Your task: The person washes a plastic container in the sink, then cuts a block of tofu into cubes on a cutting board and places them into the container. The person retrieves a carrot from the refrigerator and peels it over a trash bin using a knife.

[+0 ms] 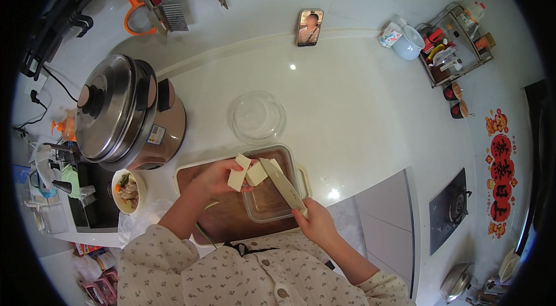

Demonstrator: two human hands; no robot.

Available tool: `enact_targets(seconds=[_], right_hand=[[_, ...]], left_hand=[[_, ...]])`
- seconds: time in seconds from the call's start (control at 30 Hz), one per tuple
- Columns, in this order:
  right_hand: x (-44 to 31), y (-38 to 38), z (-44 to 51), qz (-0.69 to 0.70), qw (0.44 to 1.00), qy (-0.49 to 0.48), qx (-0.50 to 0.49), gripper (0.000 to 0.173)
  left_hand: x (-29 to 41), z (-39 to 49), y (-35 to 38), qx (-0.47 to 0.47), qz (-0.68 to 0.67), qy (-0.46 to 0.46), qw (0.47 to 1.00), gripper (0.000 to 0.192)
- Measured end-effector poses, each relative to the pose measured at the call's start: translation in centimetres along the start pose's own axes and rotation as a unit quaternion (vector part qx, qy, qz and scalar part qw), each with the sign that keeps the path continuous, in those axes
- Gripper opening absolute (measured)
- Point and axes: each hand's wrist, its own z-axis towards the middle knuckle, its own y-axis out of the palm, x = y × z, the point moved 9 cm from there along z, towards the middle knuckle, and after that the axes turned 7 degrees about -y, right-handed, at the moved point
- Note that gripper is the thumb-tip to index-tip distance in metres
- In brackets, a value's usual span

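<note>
Several pale blocks of what looks like tofu (256, 174) rest in my left hand (218, 178), one piece (239, 172) standing apart from the others near the thumb. My right hand (315, 223) grips a wide-bladed kitchen knife (280, 183), whose far end lies against the blocks at the right. Below the blade and the blocks is a clear rectangular container (267, 206). It stands on a brown cutting board (221, 223) with a pale rim. Just beyond the board sits a round clear glass bowl (258, 118).
A large steel-lidded electric cooker (130, 115) stands at the left, beside a bowl of food (129, 192) and a dark sink (93, 201). A phone (309, 27) leans on the back wall. At the right are a condiment rack (456, 45) and a gas hob (449, 212).
</note>
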Motion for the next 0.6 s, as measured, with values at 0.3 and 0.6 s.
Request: enact_targets(seconds=[0.3,0.6], right_hand=[[0.1,1.2,0.1,-0.021,1.000,0.003,-0.017,0.029],[1.8,3.3,0.4,0.302,0.944,0.119,-0.063,0.027]], left_hand=[[-0.3,-0.4,0.6,0.027,-0.008,0.003,1.000,0.052],[-0.4,-2.1,-2.1,0.031,0.015,-0.003,0.999,0.055]])
